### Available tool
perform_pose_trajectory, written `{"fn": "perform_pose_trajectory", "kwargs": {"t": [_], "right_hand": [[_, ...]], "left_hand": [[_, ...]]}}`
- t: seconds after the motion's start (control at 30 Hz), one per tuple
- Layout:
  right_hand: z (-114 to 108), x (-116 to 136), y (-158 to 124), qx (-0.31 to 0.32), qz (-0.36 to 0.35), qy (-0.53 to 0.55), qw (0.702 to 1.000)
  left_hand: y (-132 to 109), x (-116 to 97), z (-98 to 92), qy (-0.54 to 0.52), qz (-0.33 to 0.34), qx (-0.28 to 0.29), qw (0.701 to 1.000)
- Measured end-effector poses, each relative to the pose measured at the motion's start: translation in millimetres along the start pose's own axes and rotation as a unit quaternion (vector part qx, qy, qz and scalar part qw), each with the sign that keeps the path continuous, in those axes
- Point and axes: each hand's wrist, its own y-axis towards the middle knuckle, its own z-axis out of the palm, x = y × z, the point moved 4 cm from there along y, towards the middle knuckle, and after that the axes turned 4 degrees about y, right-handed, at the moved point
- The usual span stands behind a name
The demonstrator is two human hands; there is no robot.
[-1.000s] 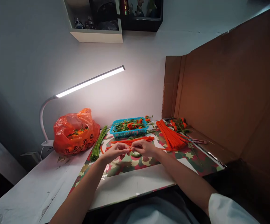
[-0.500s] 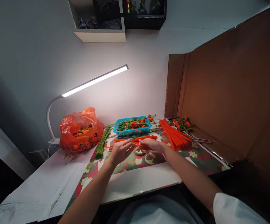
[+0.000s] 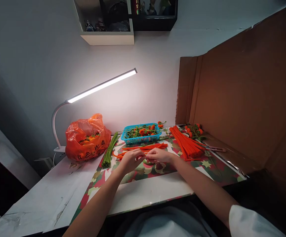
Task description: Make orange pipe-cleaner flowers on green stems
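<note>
My left hand [image 3: 131, 160] and my right hand [image 3: 160, 155] meet over the patterned mat [image 3: 157, 169] in the middle of the desk. Both have their fingers pinched together around an orange pipe cleaner [image 3: 143, 154] that runs between them. A few loose orange pipe cleaners [image 3: 145, 147] lie just beyond my fingers. A roll of green tape seen earlier under my right hand is now hidden.
A blue basket [image 3: 142, 134] of orange-and-green flowers stands behind the hands. A bundle of orange pipe cleaners [image 3: 186, 143] lies to the right, green stems [image 3: 110, 150] to the left, beside an orange plastic bag [image 3: 87, 137]. A desk lamp [image 3: 100, 86] arches overhead. Cardboard [image 3: 239, 95] walls the right side.
My hands parted briefly, the right one over the tape roll, then came back together pinching the orange pipe cleaner. The view shifted slightly.
</note>
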Motion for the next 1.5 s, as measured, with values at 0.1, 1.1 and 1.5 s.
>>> {"fn": "perform_pose_trajectory", "kwargs": {"t": [0.1, 1.1, 1.5], "right_hand": [[1, 1, 1, -0.076, -0.046, -0.195, 0.977], [1, 5, -1, -0.196, -0.161, -0.351, 0.901], [-6, 17, -7, -0.239, -0.184, -0.274, 0.913]], "left_hand": [[0, 4, 4.4, -0.003, -0.020, 0.044, 0.999], [-1, 6, 4.4, -0.008, -0.049, 0.037, 0.998], [-1, 5, -0.8, -0.003, -0.060, -0.038, 0.997]]}}
